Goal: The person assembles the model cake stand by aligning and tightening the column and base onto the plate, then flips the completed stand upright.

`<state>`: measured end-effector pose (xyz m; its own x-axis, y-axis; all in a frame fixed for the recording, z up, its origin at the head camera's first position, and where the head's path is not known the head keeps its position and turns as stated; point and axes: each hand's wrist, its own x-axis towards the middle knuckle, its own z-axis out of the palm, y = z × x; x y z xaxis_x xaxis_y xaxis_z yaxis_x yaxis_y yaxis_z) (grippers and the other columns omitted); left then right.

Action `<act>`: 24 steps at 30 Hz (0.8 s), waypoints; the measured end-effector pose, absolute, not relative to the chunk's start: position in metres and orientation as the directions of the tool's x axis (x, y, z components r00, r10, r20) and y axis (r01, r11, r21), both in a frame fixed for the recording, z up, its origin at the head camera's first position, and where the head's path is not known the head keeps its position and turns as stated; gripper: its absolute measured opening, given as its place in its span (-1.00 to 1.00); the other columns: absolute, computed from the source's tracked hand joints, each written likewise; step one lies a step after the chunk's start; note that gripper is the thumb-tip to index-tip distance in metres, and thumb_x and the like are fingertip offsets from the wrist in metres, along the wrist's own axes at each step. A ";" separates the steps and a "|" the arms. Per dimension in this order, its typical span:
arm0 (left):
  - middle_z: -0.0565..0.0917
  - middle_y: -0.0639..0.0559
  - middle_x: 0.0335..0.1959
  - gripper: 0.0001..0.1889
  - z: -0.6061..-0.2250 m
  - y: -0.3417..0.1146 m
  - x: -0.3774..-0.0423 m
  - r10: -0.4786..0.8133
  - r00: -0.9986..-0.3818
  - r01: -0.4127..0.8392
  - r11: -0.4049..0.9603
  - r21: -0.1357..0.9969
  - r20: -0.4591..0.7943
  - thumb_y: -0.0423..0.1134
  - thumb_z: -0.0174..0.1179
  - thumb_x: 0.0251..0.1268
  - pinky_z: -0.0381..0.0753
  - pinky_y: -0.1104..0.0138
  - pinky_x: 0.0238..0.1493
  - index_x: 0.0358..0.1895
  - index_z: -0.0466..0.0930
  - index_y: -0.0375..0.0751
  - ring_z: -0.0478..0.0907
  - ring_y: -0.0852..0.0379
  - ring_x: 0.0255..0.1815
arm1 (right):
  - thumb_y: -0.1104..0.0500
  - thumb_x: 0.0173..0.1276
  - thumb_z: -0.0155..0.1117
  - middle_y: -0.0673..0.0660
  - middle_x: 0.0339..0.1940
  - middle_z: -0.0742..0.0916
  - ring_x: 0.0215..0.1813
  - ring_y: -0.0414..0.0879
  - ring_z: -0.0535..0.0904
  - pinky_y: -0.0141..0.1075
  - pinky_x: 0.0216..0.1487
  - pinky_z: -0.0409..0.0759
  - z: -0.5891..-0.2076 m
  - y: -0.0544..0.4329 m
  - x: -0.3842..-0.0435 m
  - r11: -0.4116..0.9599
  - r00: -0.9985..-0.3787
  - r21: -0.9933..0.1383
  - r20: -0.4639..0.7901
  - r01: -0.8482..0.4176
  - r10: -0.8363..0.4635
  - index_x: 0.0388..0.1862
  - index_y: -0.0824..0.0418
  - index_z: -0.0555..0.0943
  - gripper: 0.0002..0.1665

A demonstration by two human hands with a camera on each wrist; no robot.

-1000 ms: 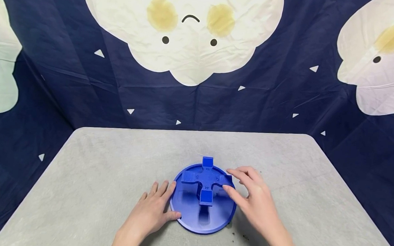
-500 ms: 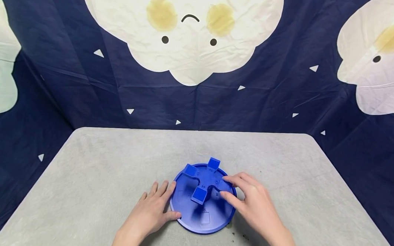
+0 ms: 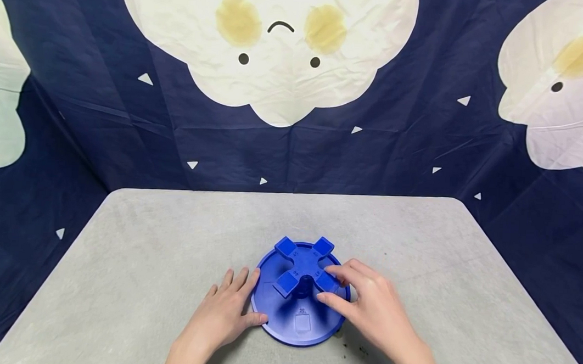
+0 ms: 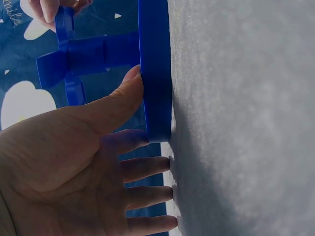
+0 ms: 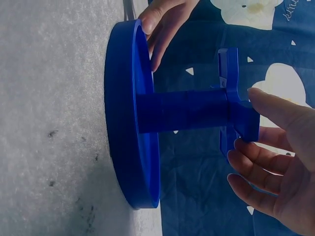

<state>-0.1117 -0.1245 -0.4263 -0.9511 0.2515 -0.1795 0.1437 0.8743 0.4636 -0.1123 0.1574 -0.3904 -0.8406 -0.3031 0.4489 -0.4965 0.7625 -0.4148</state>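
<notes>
A blue round base (image 3: 281,324) with a raised rim lies flat on the table. From its middle rises a thick blue post (image 5: 182,110), topped by a four-armed blue cross (image 3: 305,263) with small numbers on its arms. My right hand (image 3: 371,301) pinches the near right arm of the cross between thumb and fingers. At the base's left side, my left hand (image 3: 222,313) rests with spread, straight fingers; its thumb touches the rim and its other fingertips reach down at the tabletop. Below the post, a square outline with a number shows on the base.
The grey table (image 3: 170,236) has rounded far corners. Dark specks (image 3: 362,350) lie on it right of the base. Behind and at both sides hangs a navy cloth (image 3: 292,160) with white clouds and small triangles.
The cross has turned clockwise about its post, its arms going from straight to diagonal. My right hand has followed its arm toward me and slightly left. The left hand and base have stayed put.
</notes>
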 end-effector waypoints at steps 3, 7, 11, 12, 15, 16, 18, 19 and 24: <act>0.28 -0.35 0.59 -0.02 -0.426 -0.124 -0.111 0.252 -0.952 0.146 0.875 0.462 -0.176 0.22 0.39 0.18 0.19 -0.46 0.45 0.59 0.25 -0.17 0.09 -0.50 0.62 | -0.17 0.09 0.64 -0.29 -0.38 0.60 -0.34 -0.42 0.47 -0.51 -0.38 0.44 -0.390 0.157 -0.111 0.764 -0.844 -0.416 0.443 -0.494 -0.304 -0.06 -0.10 0.78 -0.57; 0.29 -0.35 0.59 -0.03 -0.426 -0.124 -0.111 0.254 -0.952 0.150 0.874 0.462 -0.170 0.22 0.39 0.18 0.19 -0.46 0.44 0.59 0.25 -0.17 0.10 -0.50 0.62 | -0.19 0.08 0.64 -0.30 -0.39 0.62 -0.35 -0.42 0.49 -0.52 -0.39 0.44 -0.390 0.157 -0.111 0.756 -0.843 -0.424 0.439 -0.498 -0.309 -0.07 -0.10 0.78 -0.55; 0.29 -0.35 0.58 -0.03 -0.427 -0.124 -0.111 0.255 -0.953 0.155 0.874 0.461 -0.163 0.22 0.39 0.18 0.20 -0.46 0.44 0.59 0.25 -0.17 0.11 -0.50 0.62 | -0.19 0.05 0.65 -0.28 -0.40 0.64 -0.37 -0.40 0.52 -0.54 -0.40 0.46 -0.390 0.156 -0.110 0.743 -0.837 -0.431 0.444 -0.513 -0.320 -0.08 -0.05 0.80 -0.53; 0.30 -0.35 0.58 -0.03 -0.427 -0.124 -0.111 0.255 -0.953 0.155 0.874 0.461 -0.162 0.22 0.39 0.18 0.20 -0.46 0.44 0.59 0.25 -0.17 0.11 -0.50 0.62 | -0.18 0.04 0.65 -0.27 -0.41 0.65 -0.37 -0.40 0.52 -0.55 -0.40 0.46 -0.389 0.156 -0.110 0.741 -0.835 -0.430 0.445 -0.516 -0.323 -0.09 -0.04 0.80 -0.53; 0.29 -0.34 0.59 -0.02 -0.427 -0.124 -0.111 0.252 -0.953 0.151 0.874 0.461 -0.166 0.22 0.39 0.18 0.19 -0.46 0.44 0.59 0.25 -0.16 0.11 -0.50 0.62 | -0.18 0.02 0.66 -0.25 -0.42 0.66 -0.40 -0.40 0.51 -0.55 -0.40 0.47 -0.389 0.155 -0.110 0.742 -0.829 -0.419 0.450 -0.524 -0.332 -0.11 0.00 0.81 -0.51; 0.29 -0.34 0.59 -0.02 -0.428 -0.124 -0.112 0.251 -0.953 0.148 0.875 0.461 -0.170 0.23 0.39 0.18 0.19 -0.46 0.44 0.59 0.25 -0.16 0.10 -0.50 0.62 | -0.18 0.01 0.66 -0.25 -0.42 0.66 -0.39 -0.42 0.51 -0.55 -0.39 0.47 -0.389 0.155 -0.110 0.744 -0.828 -0.413 0.451 -0.525 -0.334 -0.11 0.00 0.81 -0.51; 0.28 -0.34 0.60 -0.02 -0.428 -0.124 -0.112 0.249 -0.952 0.142 0.877 0.459 -0.180 0.23 0.38 0.18 0.18 -0.47 0.45 0.60 0.25 -0.15 0.09 -0.50 0.62 | -0.18 -0.01 0.67 -0.25 -0.42 0.67 -0.39 -0.42 0.52 -0.54 -0.38 0.50 -0.389 0.154 -0.109 0.747 -0.826 -0.406 0.452 -0.526 -0.336 -0.12 0.01 0.81 -0.51; 0.28 -0.33 0.60 -0.02 -0.427 -0.124 -0.112 0.248 -0.951 0.140 0.878 0.458 -0.185 0.23 0.38 0.19 0.17 -0.46 0.45 0.60 0.24 -0.15 0.09 -0.49 0.63 | -0.18 -0.01 0.67 -0.25 -0.42 0.68 -0.38 -0.43 0.53 -0.54 -0.37 0.52 -0.389 0.154 -0.109 0.749 -0.824 -0.400 0.454 -0.528 -0.338 -0.13 0.01 0.82 -0.51; 0.28 -0.33 0.60 -0.02 -0.427 -0.123 -0.113 0.245 -0.951 0.137 0.880 0.454 -0.189 0.23 0.38 0.18 0.18 -0.46 0.45 0.60 0.24 -0.15 0.09 -0.49 0.63 | -0.16 -0.03 0.68 -0.25 -0.42 0.73 -0.34 -0.48 0.57 -0.52 -0.33 0.57 -0.390 0.152 -0.108 0.749 -0.816 -0.389 0.466 -0.537 -0.342 -0.14 0.01 0.83 -0.51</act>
